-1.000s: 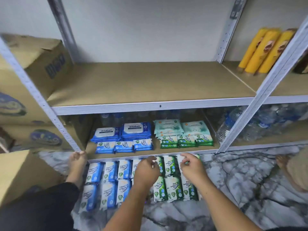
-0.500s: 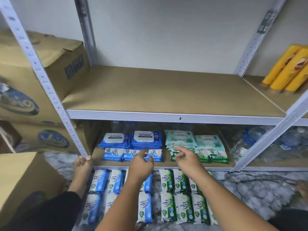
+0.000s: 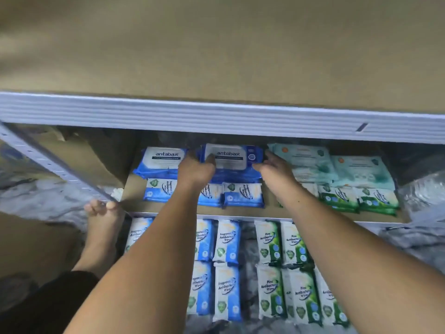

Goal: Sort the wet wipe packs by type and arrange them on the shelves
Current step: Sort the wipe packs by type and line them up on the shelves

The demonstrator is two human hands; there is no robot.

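While the left hand [image 3: 196, 168] and right hand [image 3: 277, 171] both grip the Antabax pack [image 3: 231, 156], at twelve o'clock on the shelf [image 3: 133, 189], a hasty pull could topple its stack onto teal packs [image 3: 310, 162] at three o'clock.

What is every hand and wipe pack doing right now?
left hand, grips the right Antabax pack at its left end.
right hand, touches that pack's right end; grip unclear.
left Antabax pack, lies flat on the lower shelf.
blue floor packs, lying in rows, not shelved.
green floor packs, lying in rows, not shelved.
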